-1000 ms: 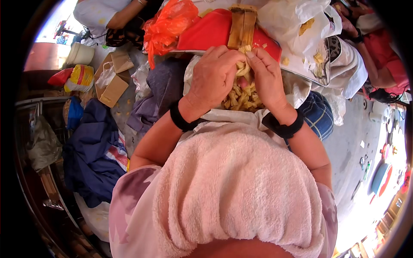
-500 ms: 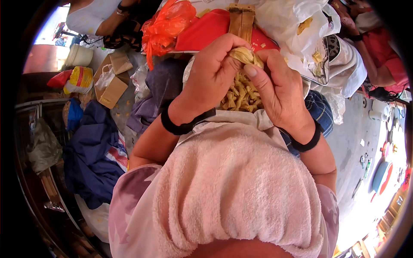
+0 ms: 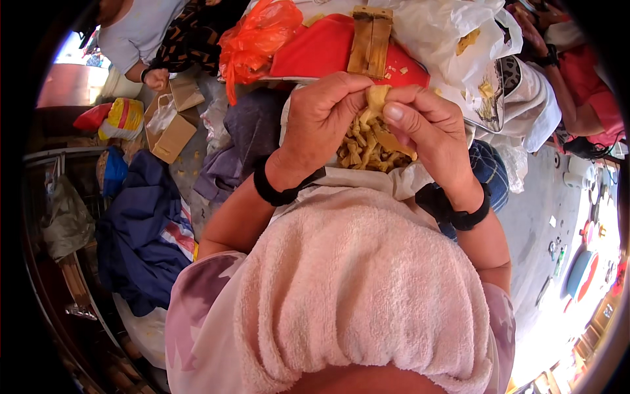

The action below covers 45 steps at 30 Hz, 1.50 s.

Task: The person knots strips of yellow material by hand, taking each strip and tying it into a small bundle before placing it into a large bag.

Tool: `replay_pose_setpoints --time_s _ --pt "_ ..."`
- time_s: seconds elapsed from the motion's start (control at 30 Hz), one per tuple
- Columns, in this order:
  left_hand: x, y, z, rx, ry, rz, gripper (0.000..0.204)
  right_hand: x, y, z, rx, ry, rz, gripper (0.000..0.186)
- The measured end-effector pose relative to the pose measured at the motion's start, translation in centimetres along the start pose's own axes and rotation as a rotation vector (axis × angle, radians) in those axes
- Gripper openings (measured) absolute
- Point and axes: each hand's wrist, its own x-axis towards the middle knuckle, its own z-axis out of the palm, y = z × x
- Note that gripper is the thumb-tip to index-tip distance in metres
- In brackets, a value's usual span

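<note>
My left hand [image 3: 319, 121] and my right hand [image 3: 436, 128] meet above my lap, fingers closed. Between their fingertips they pinch a soft, pale yellow strip [image 3: 377, 96], narrow where it is gathered; part of it hides behind the fingers. It looks like tofu skin or bamboo shoot, but I cannot tell which. Right below lies a heap of yellow-brown knotted strips [image 3: 365, 150] on a whitish sheet [image 3: 407, 180] across my lap. Both wrists wear black bands.
Ahead stands a table with a red cloth [image 3: 314, 49], a wooden block [image 3: 370, 43], an orange plastic bag [image 3: 252, 43] and white plastic bags [image 3: 436, 33]. An open cardboard box [image 3: 167, 134] and dark blue fabric [image 3: 141, 230] lie left. Other people sit at upper left and upper right.
The rounded, folded piece in my fingers now shows as a narrower gathered strip. My hands have shifted slightly lower and apart. At the upper left, another person's hand has come into view near the cardboard box.
</note>
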Motion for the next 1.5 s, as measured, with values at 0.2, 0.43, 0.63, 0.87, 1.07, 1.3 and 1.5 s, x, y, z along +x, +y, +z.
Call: replay_pose_setpoints --time_s 0.2,0.43,0.63,0.87,1.07,1.3,1.5 --pt "0.3 1.5 0.8 -0.172 0.034 -0.139 0.014 1.0 0.7 0.2 -0.001 0.177 -0.095 0.010" --pt "1.1 0.4 -0.8 -0.153 0.009 -0.190 0.011 1.4 1.7 -3.5 0.442 0.199 0.151 0.037" --pt "1.3 -0.5 -1.6 0.162 -0.027 -0.172 0.023 1.0 1.5 -3.3 0.307 0.237 0.139 0.024" --pt "0.6 1.8 0.4 0.525 -0.308 -0.013 0.048 1.4 3.9 -1.1 0.047 0.069 0.135 0.009" --pt "-0.2 2.0 -1.2 0.491 -0.665 -0.124 0.026 0.1 3.6 -1.6 -0.163 -0.207 0.319 0.012" --pt "1.1 3.5 -5.2 0.572 -0.764 0.272 0.013 -1.0 -0.7 -0.8 -0.566 -0.440 0.011 0.013" --pt "1.0 -2.1 -5.1 0.660 -0.506 0.375 0.014 0.0 0.5 0.4 -0.490 -0.191 -0.067 0.012"
